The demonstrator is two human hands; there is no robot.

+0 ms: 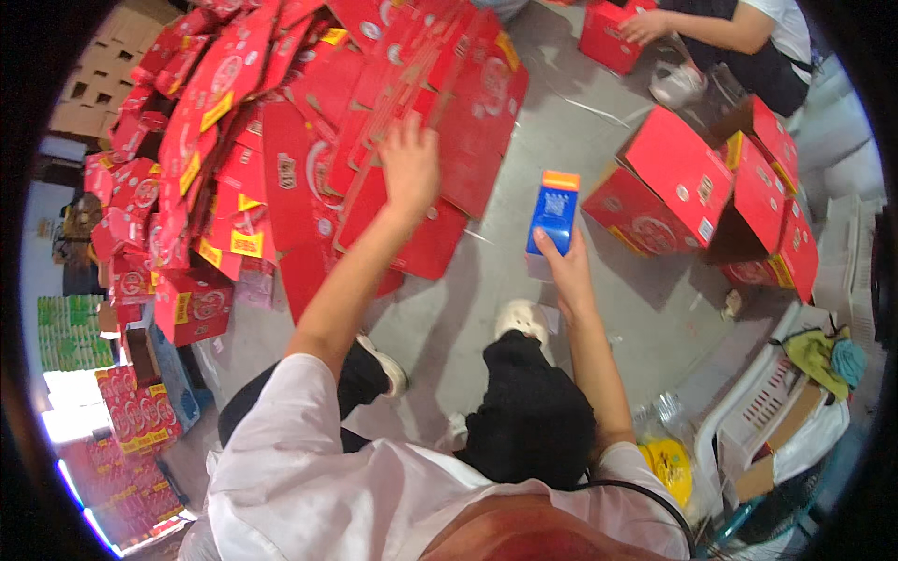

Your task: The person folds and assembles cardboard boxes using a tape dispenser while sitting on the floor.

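My left hand (410,173) reaches out over a big heap of flattened red cardboard boxes (482,122), its fingers apart and touching or just above the upper sheets. Nothing shows in its grasp. In my right hand (572,269) is a small blue box (554,215) with an orange end and a pale lower end, held upright above the grey floor with the thumb across its front. To the right of that hand stands an opened-out red carton (664,182), apart from the fingers.
More red cartons (786,252) stand at the right. Another person's hand (645,28) touches a red box (608,39) at the far right. A white plastic basket (762,407) and a yellow item in clear plastic (666,467) lie near right. At left, a closed red box (194,304) sits beside the heap.
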